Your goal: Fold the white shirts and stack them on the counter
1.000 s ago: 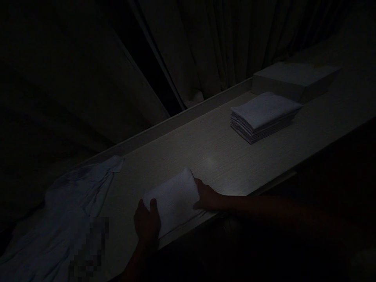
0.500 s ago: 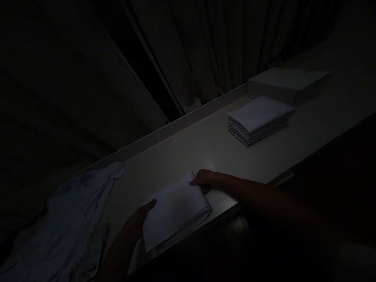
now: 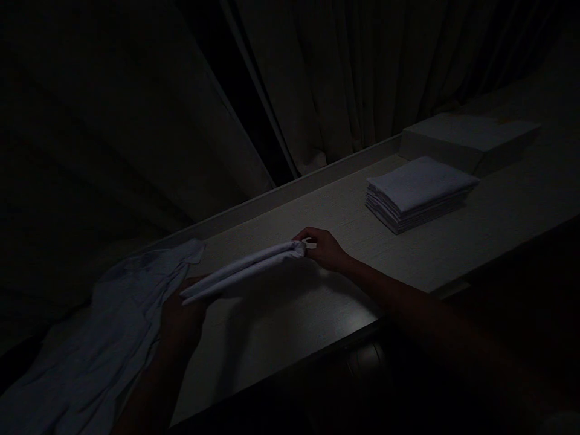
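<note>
A folded white cloth [image 3: 244,269] hangs above the pale table, seen nearly edge-on, its layers showing as a thin band. My left hand [image 3: 183,314] is closed on its left end, the fingers partly hidden by the cloth. At the other end my right hand [image 3: 321,246] pinches the corner between thumb and fingers. A shadow falls on the tabletop below. Farther right lies a neat stack of folded white cloths [image 3: 421,190]. Loose, rumpled white cloth [image 3: 122,326] spreads along the table's left side, close to my left arm.
The light is very dim. A pale box [image 3: 471,134] stands behind the stack at the back right. A low raised ledge [image 3: 272,199] runs along the table's [image 3: 290,356] rear edge, with dark curtains [image 3: 317,78] behind it. The near edge drops into darkness.
Both hands have lifted the folded cloth off the table and tilted it from lying flat to nearly edge-on. The camera view has shifted slightly, so the stack appears farther right.
</note>
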The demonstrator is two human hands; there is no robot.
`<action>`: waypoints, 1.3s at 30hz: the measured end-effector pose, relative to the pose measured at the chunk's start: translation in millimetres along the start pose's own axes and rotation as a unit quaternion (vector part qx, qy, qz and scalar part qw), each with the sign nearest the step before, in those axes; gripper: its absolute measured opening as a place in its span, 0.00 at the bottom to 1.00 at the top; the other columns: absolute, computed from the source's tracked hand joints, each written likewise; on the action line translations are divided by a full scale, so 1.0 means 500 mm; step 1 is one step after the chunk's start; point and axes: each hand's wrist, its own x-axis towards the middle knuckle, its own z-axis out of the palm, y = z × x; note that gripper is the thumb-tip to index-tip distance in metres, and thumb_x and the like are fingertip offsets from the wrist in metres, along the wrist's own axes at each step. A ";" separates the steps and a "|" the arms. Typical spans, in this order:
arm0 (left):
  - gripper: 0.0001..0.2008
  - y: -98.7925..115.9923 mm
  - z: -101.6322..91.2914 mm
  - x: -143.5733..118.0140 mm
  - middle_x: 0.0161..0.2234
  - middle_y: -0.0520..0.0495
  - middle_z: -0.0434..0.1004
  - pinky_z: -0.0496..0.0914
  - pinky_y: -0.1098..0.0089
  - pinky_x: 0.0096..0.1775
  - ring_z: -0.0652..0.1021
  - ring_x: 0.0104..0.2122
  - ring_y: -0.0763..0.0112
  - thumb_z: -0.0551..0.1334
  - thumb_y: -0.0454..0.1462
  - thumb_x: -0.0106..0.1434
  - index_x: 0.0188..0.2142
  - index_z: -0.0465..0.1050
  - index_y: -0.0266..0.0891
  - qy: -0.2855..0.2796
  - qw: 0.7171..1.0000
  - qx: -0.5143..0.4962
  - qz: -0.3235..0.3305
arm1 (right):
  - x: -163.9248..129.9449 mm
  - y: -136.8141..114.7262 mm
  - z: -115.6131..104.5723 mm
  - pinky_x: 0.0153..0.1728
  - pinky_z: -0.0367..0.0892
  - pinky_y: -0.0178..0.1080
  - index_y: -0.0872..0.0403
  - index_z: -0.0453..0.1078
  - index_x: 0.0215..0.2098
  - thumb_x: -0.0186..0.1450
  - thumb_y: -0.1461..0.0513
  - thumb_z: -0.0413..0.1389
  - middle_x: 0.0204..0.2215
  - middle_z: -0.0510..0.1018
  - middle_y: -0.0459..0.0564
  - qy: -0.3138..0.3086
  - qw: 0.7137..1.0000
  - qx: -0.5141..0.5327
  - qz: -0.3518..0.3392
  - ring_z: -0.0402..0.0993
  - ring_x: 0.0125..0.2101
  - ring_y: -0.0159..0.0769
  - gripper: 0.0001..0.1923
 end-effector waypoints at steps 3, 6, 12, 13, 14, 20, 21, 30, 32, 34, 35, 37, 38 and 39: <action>0.14 -0.059 0.037 -0.039 0.52 0.46 0.73 0.66 0.57 0.55 0.72 0.53 0.59 0.59 0.42 0.52 0.39 0.70 0.42 0.055 0.994 -0.002 0.096 | -0.032 0.008 -0.010 0.54 0.57 0.44 0.53 0.70 0.39 0.59 0.70 0.51 0.52 0.72 0.51 -0.010 0.989 -0.129 -0.073 0.63 0.55 0.38 0.12; 0.15 -0.174 0.107 -0.117 0.56 0.40 0.68 0.65 0.57 0.57 0.69 0.56 0.57 0.57 0.41 0.53 0.40 0.71 0.41 0.008 0.987 0.042 0.153 | -0.082 0.045 -0.017 0.53 0.56 0.45 0.53 0.72 0.38 0.60 0.70 0.52 0.54 0.70 0.54 -0.137 0.951 -0.252 -0.113 0.60 0.56 0.42 0.10; 0.20 -0.290 0.153 -0.231 0.58 0.43 0.68 0.63 0.60 0.58 0.69 0.57 0.61 0.52 0.37 0.59 0.48 0.74 0.42 -0.075 0.991 0.013 0.110 | -0.162 0.078 -0.023 0.48 0.58 0.43 0.56 0.71 0.44 0.62 0.70 0.51 0.50 0.73 0.58 -0.230 0.908 -0.342 -0.071 0.66 0.50 0.42 0.14; 0.19 -0.282 0.146 -0.230 0.56 0.43 0.69 0.64 0.61 0.57 0.70 0.56 0.61 0.52 0.40 0.61 0.49 0.73 0.42 -0.063 0.996 0.002 0.069 | -0.166 0.073 -0.020 0.47 0.59 0.42 0.56 0.71 0.45 0.63 0.70 0.50 0.49 0.73 0.58 -0.215 0.911 -0.349 -0.054 0.67 0.48 0.41 0.14; 0.19 -0.269 0.138 -0.223 0.54 0.42 0.71 0.66 0.62 0.54 0.72 0.53 0.61 0.52 0.43 0.63 0.49 0.72 0.41 -0.056 0.998 -0.009 0.018 | -0.168 0.066 -0.015 0.46 0.59 0.41 0.56 0.70 0.46 0.65 0.68 0.49 0.47 0.74 0.58 -0.196 0.914 -0.355 -0.029 0.68 0.46 0.41 0.13; 0.28 -0.201 0.132 -0.171 0.30 0.43 0.78 0.67 0.64 0.35 0.76 0.31 0.61 0.51 0.59 0.59 0.33 0.73 0.38 -0.158 0.969 -0.003 -0.187 | -0.158 0.041 0.034 0.33 0.61 0.39 0.59 0.61 0.53 0.69 0.49 0.47 0.39 0.77 0.59 -0.125 0.927 -0.326 0.138 0.74 0.35 0.41 0.24; 0.27 -0.199 0.136 -0.170 0.27 0.45 0.76 0.65 0.65 0.33 0.75 0.29 0.62 0.53 0.60 0.57 0.28 0.71 0.39 -0.167 0.970 0.008 -0.177 | -0.155 0.044 0.040 0.33 0.61 0.38 0.59 0.60 0.54 0.68 0.48 0.50 0.39 0.77 0.59 -0.134 0.929 -0.313 0.146 0.74 0.35 0.42 0.26; 0.21 -0.228 0.140 -0.216 0.20 0.55 0.65 0.59 0.71 0.28 0.69 0.24 0.71 0.57 0.55 0.56 0.24 0.65 0.41 -0.176 0.976 -0.027 -0.127 | -0.136 0.036 0.038 0.33 0.61 0.40 0.56 0.68 0.41 0.67 0.57 0.51 0.36 0.76 0.56 -0.145 0.915 -0.357 0.118 0.72 0.34 0.40 0.11; 0.20 -0.226 0.136 -0.217 0.20 0.54 0.67 0.60 0.71 0.29 0.69 0.24 0.70 0.57 0.55 0.56 0.25 0.67 0.41 -0.178 0.974 -0.033 -0.136 | -0.143 0.025 0.034 0.34 0.62 0.40 0.55 0.68 0.40 0.67 0.54 0.52 0.38 0.75 0.55 -0.162 0.913 -0.363 0.089 0.72 0.35 0.40 0.13; 0.20 -0.224 0.136 -0.214 0.21 0.54 0.67 0.60 0.71 0.29 0.69 0.25 0.70 0.58 0.55 0.56 0.25 0.67 0.41 -0.170 0.974 -0.032 -0.146 | -0.155 0.017 0.033 0.35 0.63 0.39 0.54 0.67 0.45 0.61 0.49 0.59 0.42 0.74 0.56 -0.202 0.913 -0.349 0.065 0.72 0.37 0.41 0.21; 0.20 -0.223 0.138 -0.212 0.21 0.54 0.66 0.60 0.71 0.28 0.68 0.24 0.71 0.57 0.55 0.56 0.25 0.67 0.41 -0.163 0.975 -0.031 -0.149 | -0.163 0.015 0.033 0.35 0.64 0.39 0.54 0.66 0.48 0.57 0.48 0.62 0.44 0.72 0.57 -0.223 0.910 -0.345 0.058 0.72 0.38 0.42 0.27; 0.20 -0.223 0.143 -0.210 0.20 0.55 0.64 0.59 0.71 0.27 0.67 0.23 0.72 0.57 0.54 0.56 0.23 0.65 0.41 -0.153 0.976 -0.031 -0.149 | -0.180 0.015 0.039 0.36 0.65 0.40 0.56 0.62 0.53 0.54 0.50 0.65 0.48 0.70 0.59 -0.245 0.901 -0.356 0.047 0.71 0.41 0.44 0.35; 0.20 -0.223 0.145 -0.210 0.19 0.56 0.62 0.58 0.72 0.27 0.66 0.23 0.72 0.57 0.54 0.56 0.23 0.64 0.41 -0.151 0.977 -0.033 -0.150 | -0.189 0.018 0.044 0.37 0.66 0.40 0.56 0.60 0.55 0.56 0.52 0.64 0.49 0.69 0.60 -0.244 0.895 -0.371 0.040 0.71 0.42 0.44 0.33; 0.20 -0.223 0.148 -0.211 0.19 0.56 0.62 0.58 0.72 0.27 0.66 0.23 0.72 0.57 0.55 0.56 0.23 0.63 0.42 -0.151 0.976 -0.038 -0.153 | -0.197 0.022 0.049 0.38 0.66 0.41 0.57 0.59 0.56 0.60 0.55 0.61 0.49 0.70 0.61 -0.237 0.888 -0.392 0.033 0.72 0.42 0.45 0.30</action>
